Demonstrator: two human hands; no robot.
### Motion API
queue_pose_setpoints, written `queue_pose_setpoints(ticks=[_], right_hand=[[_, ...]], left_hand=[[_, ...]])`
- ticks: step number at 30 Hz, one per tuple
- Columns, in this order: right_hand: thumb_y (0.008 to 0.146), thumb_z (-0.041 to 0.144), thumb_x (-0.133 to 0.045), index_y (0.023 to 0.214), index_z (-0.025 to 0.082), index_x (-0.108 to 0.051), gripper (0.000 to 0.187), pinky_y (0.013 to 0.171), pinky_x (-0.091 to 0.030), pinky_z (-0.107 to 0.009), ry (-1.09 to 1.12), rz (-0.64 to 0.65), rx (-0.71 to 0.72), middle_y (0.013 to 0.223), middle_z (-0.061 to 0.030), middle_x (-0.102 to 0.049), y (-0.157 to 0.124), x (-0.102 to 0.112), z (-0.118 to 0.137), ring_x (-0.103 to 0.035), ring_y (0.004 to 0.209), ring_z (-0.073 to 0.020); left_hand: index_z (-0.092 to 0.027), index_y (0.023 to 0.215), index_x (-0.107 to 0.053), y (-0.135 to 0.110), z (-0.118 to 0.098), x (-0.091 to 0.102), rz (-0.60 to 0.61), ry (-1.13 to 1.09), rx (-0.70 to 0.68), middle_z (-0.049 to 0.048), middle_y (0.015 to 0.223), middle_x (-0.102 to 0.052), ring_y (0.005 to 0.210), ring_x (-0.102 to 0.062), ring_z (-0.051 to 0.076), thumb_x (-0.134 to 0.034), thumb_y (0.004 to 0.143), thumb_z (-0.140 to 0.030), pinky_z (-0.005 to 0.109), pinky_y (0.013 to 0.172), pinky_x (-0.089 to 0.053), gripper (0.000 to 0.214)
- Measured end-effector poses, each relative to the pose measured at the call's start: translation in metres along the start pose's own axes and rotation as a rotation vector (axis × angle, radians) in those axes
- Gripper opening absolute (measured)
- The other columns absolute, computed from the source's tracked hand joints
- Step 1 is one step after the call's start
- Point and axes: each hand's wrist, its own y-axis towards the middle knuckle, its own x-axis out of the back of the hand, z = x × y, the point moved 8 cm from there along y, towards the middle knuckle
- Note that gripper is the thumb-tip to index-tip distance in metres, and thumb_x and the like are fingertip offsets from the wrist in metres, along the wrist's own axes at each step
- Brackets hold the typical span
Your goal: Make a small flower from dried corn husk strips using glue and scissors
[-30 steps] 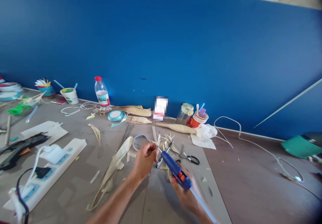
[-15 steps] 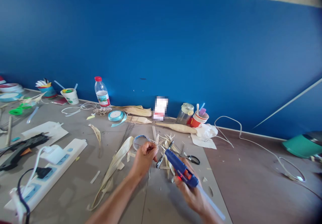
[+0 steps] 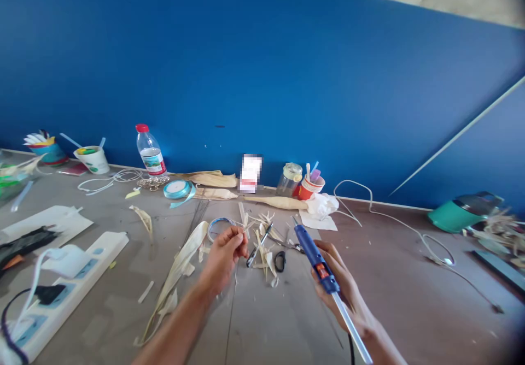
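My right hand [image 3: 342,283] grips a blue glue gun [image 3: 315,258] with an orange trigger. Its nozzle points up and away from me, and a clear glue stick [image 3: 353,329] sticks out of its back end. My left hand [image 3: 223,253] is closed in a pinch on a small pale husk piece that I can barely make out. It hovers over a scatter of dried husk strips [image 3: 262,234]. A pen-like tool [image 3: 257,246] and black-handled scissors [image 3: 280,260] lie between my two hands.
A white power strip [image 3: 82,266] with plugs lies at the left beside a black glue gun [image 3: 24,240]. A water bottle [image 3: 150,151], blue ribbon roll [image 3: 176,189], jar [image 3: 289,179], red cup [image 3: 309,186] and corn husks [image 3: 213,179] line the blue wall. A white cable [image 3: 394,220] leads right to a green pot [image 3: 459,217].
My right hand swung the glue gun to the right, away from my left hand, and its nozzle now points upward. The view has panned to the right.
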Motion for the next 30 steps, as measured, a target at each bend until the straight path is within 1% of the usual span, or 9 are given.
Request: queue_pose_setpoints(ticks=[2,5,8,10,14,18,21,27,30], right_hand=[[0.080,0.024,-0.045,0.116,0.019,-0.046,0.037,0.082,-0.048,-0.035,-0.114,0.016,0.027,0.118,-0.0150,-0.044,-0.011,0.005,-0.011,-0.052,0.102,-0.0250],[0.077,0.017,-0.045,0.121,0.020,-0.043,0.044,0.086,-0.046,-0.038,-0.350,-0.020,0.038,0.120,-0.0148,-0.044,-0.033,0.011,-0.038,-0.049,0.109,-0.0278],[0.075,0.016,-0.047,0.123,0.020,-0.043,0.048,0.083,-0.047,-0.041,-0.538,-0.055,0.028,0.116,-0.0146,-0.048,-0.053,0.016,-0.067,-0.051,0.104,-0.0281],[0.076,0.016,-0.047,0.121,0.019,-0.045,0.046,0.081,-0.047,-0.042,-0.648,-0.065,0.004,0.113,-0.0144,-0.050,-0.062,0.020,-0.083,-0.052,0.100,-0.0282],[0.078,0.019,-0.045,0.117,0.017,-0.050,0.040,0.080,-0.046,-0.043,-0.766,-0.059,-0.033,0.112,-0.0147,-0.051,-0.072,0.027,-0.102,-0.054,0.096,-0.0272],[0.080,0.020,-0.044,0.114,0.016,-0.054,0.036,0.081,-0.045,-0.041,-0.822,-0.014,-0.084,0.113,-0.0151,-0.053,-0.076,0.026,-0.117,-0.056,0.092,-0.0259],[0.079,0.019,-0.043,0.114,0.018,-0.056,0.037,0.081,-0.045,-0.041,-0.818,0.013,-0.138,0.111,-0.0133,-0.055,-0.079,0.025,-0.132,-0.058,0.090,-0.0249],[0.078,0.017,-0.044,0.119,0.022,-0.054,0.042,0.084,-0.044,-0.040,-0.713,0.065,-0.259,0.113,-0.0107,-0.056,-0.080,0.026,-0.158,-0.057,0.098,-0.0239],[0.078,0.019,-0.045,0.121,0.020,-0.053,0.043,0.086,-0.043,-0.039,-0.604,0.158,-0.287,0.115,-0.0123,-0.054,-0.077,0.021,-0.159,-0.054,0.103,-0.0239]], left_hand=[[-0.016,0.076,-0.056,0.000,0.000,-0.003,0.027,-0.069,0.024,-0.0023,0.070,-0.055,0.050,-0.046,0.005,-0.065,0.073,-0.023,0.023,0.055,-0.042,0.011],[-0.015,0.075,-0.059,0.000,0.003,-0.005,0.045,-0.165,0.094,-0.0020,0.069,-0.055,0.049,-0.045,0.004,-0.069,0.070,-0.018,0.022,0.054,-0.042,0.012],[-0.013,0.078,-0.062,0.000,0.007,-0.007,0.068,-0.260,0.167,-0.0006,0.069,-0.056,0.051,-0.045,0.004,-0.071,0.068,-0.014,0.022,0.055,-0.042,0.013],[-0.012,0.079,-0.064,-0.001,0.010,-0.008,0.080,-0.308,0.214,0.0001,0.069,-0.056,0.051,-0.045,0.004,-0.071,0.068,-0.012,0.022,0.056,-0.043,0.013],[-0.010,0.077,-0.066,-0.002,0.013,-0.007,0.086,-0.359,0.268,0.0010,0.068,-0.056,0.051,-0.045,0.004,-0.071,0.066,-0.009,0.021,0.056,-0.042,0.012],[-0.012,0.073,-0.065,-0.001,0.012,-0.005,0.059,-0.405,0.260,0.0020,0.070,-0.059,0.051,-0.045,0.003,-0.072,0.063,-0.007,0.021,0.055,-0.042,0.012],[-0.013,0.071,-0.065,0.001,0.010,-0.004,0.042,-0.434,0.247,0.0015,0.071,-0.059,0.052,-0.044,0.003,-0.073,0.062,-0.007,0.020,0.055,-0.041,0.014],[-0.012,0.070,-0.064,0.003,0.011,-0.003,0.057,-0.433,0.244,0.0024,0.074,-0.060,0.053,-0.045,0.003,-0.071,0.065,-0.006,0.019,0.055,-0.041,0.010],[-0.013,0.071,-0.065,0.005,0.011,0.000,0.040,-0.407,0.227,0.0024,0.073,-0.061,0.053,-0.046,0.004,-0.070,0.065,-0.005,0.020,0.055,-0.042,0.011]])
